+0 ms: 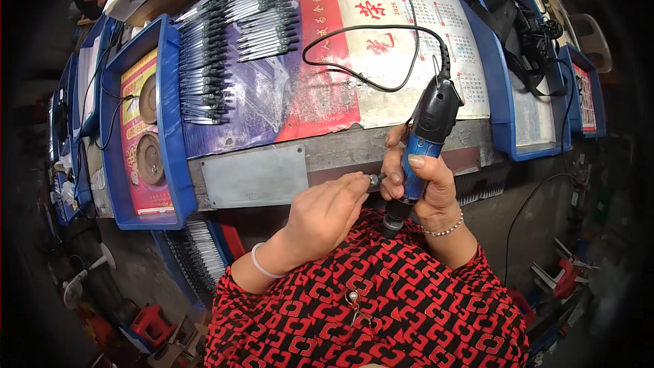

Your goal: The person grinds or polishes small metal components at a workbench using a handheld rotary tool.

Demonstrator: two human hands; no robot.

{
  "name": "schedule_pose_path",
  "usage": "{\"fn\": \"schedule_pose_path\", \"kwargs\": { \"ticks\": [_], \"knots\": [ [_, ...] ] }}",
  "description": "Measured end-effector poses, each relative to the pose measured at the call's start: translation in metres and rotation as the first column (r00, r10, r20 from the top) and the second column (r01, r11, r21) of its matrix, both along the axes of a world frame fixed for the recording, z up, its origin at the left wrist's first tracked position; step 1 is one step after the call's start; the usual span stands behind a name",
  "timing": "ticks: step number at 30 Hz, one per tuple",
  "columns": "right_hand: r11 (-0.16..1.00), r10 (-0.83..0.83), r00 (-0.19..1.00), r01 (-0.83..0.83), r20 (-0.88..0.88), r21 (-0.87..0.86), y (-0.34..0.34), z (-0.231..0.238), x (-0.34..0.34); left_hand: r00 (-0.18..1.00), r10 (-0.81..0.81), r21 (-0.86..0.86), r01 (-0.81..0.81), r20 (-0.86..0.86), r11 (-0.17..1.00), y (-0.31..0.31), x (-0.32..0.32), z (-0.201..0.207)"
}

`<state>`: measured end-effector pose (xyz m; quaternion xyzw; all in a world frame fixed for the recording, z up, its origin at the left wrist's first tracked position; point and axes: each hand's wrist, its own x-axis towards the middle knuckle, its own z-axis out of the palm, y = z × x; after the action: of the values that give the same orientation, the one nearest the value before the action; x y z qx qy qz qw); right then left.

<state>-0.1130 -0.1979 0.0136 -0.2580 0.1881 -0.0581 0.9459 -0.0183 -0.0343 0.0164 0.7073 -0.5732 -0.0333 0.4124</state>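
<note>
My right hand is wrapped round the blue body of a corded rotary power tool. The tool is tilted, its black cable end up and its dark collar end toward my lap. My left hand is closed, with the fingers pinched together just left of the tool. A small metal end shows at its fingertips, close to my right fingers; most of that piece is hidden. Both hands are over the near edge of the bench. A flat grey metal plate lies at that edge, beyond my left hand.
Several slim metal pieces with dark ends lie in rows on the printed sheets. The black cable loops across the calendar sheet. A blue tray with round brown discs stands left; another blue tray holding black straps stands right.
</note>
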Motion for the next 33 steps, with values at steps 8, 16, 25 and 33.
{"fn": "schedule_pose_path", "kwargs": {
  "ticks": [8,16,25,33],
  "knots": [
    [0.996,0.067,0.997,-0.070,-0.049,-0.062,0.032,0.005,0.017,0.969,0.200,-0.025,-0.199,0.145,0.980,0.026,-0.006,-0.020],
    [0.963,0.127,0.945,-0.043,0.303,-0.267,0.036,0.013,0.014,0.805,0.500,0.031,-0.519,-0.318,0.854,0.129,-0.022,-0.030],
    [0.905,0.330,0.875,-0.187,0.355,-0.381,0.035,0.015,0.061,-0.379,0.699,0.265,-0.925,-0.606,-0.272,0.352,-0.093,-0.109],
    [0.903,0.305,0.897,-0.167,0.319,-0.395,0.061,0.018,0.061,-0.497,0.609,0.205,-0.850,-0.618,-0.486,0.436,-0.121,-0.148]
  ]
}}
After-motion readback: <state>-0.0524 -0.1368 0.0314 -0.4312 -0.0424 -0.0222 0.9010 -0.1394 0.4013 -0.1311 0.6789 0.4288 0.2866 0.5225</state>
